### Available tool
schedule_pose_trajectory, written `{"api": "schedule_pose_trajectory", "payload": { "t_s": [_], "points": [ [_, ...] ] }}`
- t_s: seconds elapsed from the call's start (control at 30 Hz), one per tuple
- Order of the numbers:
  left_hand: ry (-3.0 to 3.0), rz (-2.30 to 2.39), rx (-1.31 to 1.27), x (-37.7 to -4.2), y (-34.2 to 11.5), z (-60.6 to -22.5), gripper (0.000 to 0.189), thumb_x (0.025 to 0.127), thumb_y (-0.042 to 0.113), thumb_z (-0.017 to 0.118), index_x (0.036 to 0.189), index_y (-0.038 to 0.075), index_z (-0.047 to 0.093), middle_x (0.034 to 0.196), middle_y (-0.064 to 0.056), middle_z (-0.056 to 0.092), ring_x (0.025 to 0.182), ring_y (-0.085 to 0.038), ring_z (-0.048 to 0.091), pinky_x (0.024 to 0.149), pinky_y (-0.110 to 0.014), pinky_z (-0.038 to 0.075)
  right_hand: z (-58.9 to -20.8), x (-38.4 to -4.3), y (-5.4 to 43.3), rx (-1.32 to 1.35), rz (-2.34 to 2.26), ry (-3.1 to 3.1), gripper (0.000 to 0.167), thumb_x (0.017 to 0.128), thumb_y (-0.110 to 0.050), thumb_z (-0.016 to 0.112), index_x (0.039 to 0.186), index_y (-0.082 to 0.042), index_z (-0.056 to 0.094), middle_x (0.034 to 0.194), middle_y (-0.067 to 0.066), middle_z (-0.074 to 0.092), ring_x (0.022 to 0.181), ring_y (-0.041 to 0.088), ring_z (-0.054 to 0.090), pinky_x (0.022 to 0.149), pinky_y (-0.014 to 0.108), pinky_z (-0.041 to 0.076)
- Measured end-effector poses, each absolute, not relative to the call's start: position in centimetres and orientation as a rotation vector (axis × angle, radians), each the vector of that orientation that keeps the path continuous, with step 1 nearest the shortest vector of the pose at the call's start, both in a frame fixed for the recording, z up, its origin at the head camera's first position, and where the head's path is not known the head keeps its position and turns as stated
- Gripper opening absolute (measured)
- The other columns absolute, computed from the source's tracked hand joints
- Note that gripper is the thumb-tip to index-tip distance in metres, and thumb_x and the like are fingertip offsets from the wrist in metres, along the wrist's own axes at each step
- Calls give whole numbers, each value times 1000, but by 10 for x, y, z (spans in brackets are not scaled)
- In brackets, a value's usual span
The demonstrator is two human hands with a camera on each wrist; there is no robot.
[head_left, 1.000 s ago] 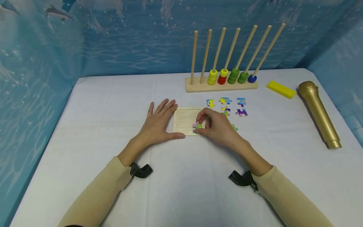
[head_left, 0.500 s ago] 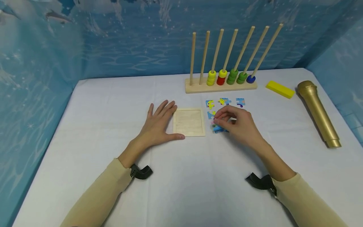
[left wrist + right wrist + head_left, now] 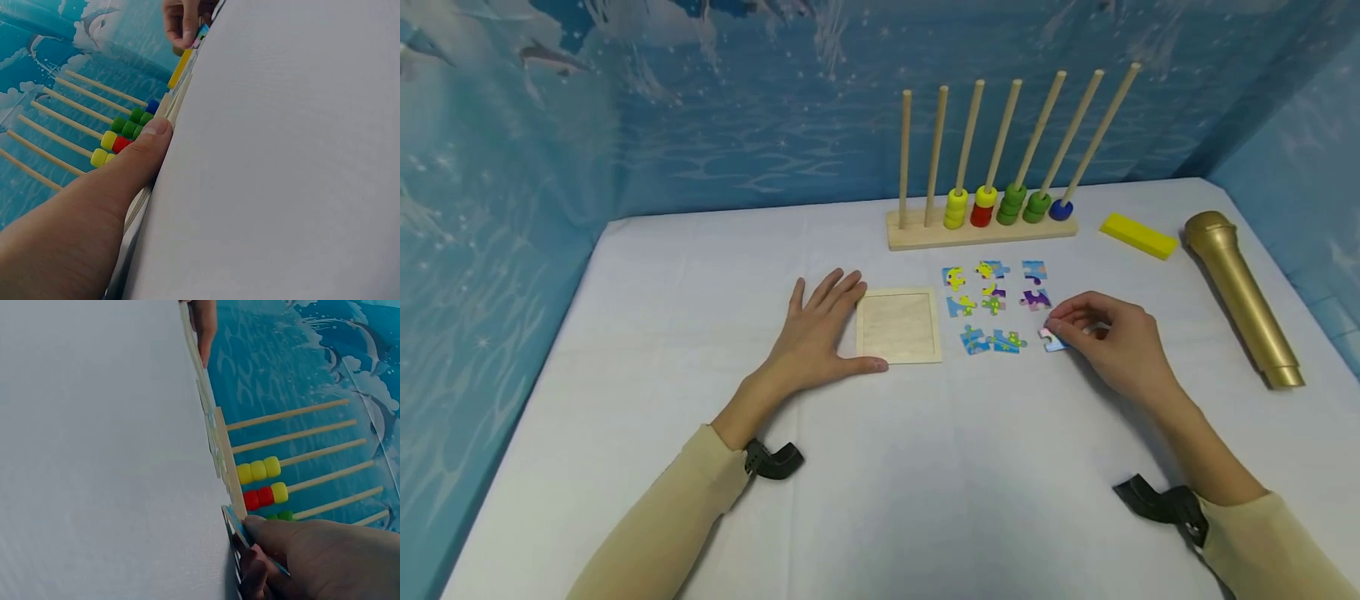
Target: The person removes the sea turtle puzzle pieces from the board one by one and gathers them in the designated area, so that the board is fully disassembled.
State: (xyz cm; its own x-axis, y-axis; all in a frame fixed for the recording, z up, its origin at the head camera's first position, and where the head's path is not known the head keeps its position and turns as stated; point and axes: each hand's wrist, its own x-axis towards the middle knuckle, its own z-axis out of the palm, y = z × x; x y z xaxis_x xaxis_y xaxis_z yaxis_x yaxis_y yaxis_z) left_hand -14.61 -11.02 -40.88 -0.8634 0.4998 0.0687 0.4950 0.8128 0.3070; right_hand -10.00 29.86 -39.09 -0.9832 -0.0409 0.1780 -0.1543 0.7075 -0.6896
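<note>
My left hand (image 3: 816, 337) lies with fingers spread at the left side of a shallow square wooden puzzle tray (image 3: 898, 327), its thumb at the near left corner. In the left wrist view the thumb (image 3: 147, 147) rests along the tray's edge. My right hand (image 3: 1116, 342) pinches a pink and blue jigsaw piece (image 3: 1051, 340) between thumb and fingers, low over the white cloth. The right wrist view shows that piece (image 3: 235, 519) edge-on, tilted at the fingertips. Several other jigsaw pieces (image 3: 973, 342) lie in loose rows between tray and right hand.
Behind the pieces stands a wooden peg rack (image 3: 981, 236) with yellow, red, green and blue beads. To its right lie a yellow block (image 3: 1138, 237) and a gold microphone-shaped object (image 3: 1243, 300). A blue sea-print curtain (image 3: 737, 108) hangs behind the table.
My right hand has moved right from over the tray, past the other pieces, with a jigsaw piece pinched in its fingers. The tray's inside is now bare. My left hand has stayed put.
</note>
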Motion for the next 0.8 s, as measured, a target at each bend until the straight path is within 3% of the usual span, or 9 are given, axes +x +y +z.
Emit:
{"api": "schedule_pose_trajectory", "payload": {
  "t_s": [0.33, 0.53, 0.6, 0.67, 0.77, 0.8],
  "points": [
    [2987, 485, 808, -146, -114, -410, 116, 79, 81, 69, 167, 17, 30, 176, 0, 23, 165, -23, 10, 128, -67, -3, -405, -101, 299, 50, 1045, -2638, 24, 99, -29, 75, 113, -9, 75, 94, 8, 69, 85, 0, 49, 70, 7, 37],
    [2997, 483, 788, -141, -119, -411, 115, 79, 83, 68, 167, 17, 32, 176, 0, 24, 165, -23, 10, 128, -67, -3, -409, -101, 297, 147, 1004, -2628, 36, 101, -26, 73, 131, -7, 67, 118, 13, 68, 104, 20, 57, 86, 8, 36],
    [3003, 496, 775, -139, -120, -412, 115, 79, 82, 68, 166, 17, 33, 175, 0, 25, 165, -23, 11, 128, -67, -3, -409, -102, 296, 194, 979, -2663, 45, 102, -27, 72, 139, -5, 61, 130, 17, 64, 115, 31, 57, 100, 19, 41],
    [3010, 512, 763, -137, -121, -413, 114, 79, 82, 69, 165, 16, 34, 175, 0, 27, 165, -23, 12, 128, -67, -2, -409, -104, 296, 219, 958, -2706, 52, 104, -32, 68, 146, -4, 56, 141, 21, 58, 126, 39, 53, 112, 38, 43],
    [3015, 534, 759, -136, -122, -414, 113, 79, 80, 71, 165, 15, 35, 175, 0, 28, 165, -23, 14, 128, -67, -2, -409, -105, 297, 227, 929, -2760, 60, 106, -38, 63, 152, -3, 49, 151, 25, 50, 139, 46, 45, 117, 66, 35],
    [3017, 538, 762, -136, -122, -414, 113, 79, 80, 71, 165, 16, 36, 174, 0, 28, 164, -23, 14, 128, -67, -2, -410, -106, 298, 227, 921, -2769, 61, 106, -40, 61, 153, -3, 48, 153, 27, 48, 142, 47, 42, 119, 68, 32]
  ]
}}
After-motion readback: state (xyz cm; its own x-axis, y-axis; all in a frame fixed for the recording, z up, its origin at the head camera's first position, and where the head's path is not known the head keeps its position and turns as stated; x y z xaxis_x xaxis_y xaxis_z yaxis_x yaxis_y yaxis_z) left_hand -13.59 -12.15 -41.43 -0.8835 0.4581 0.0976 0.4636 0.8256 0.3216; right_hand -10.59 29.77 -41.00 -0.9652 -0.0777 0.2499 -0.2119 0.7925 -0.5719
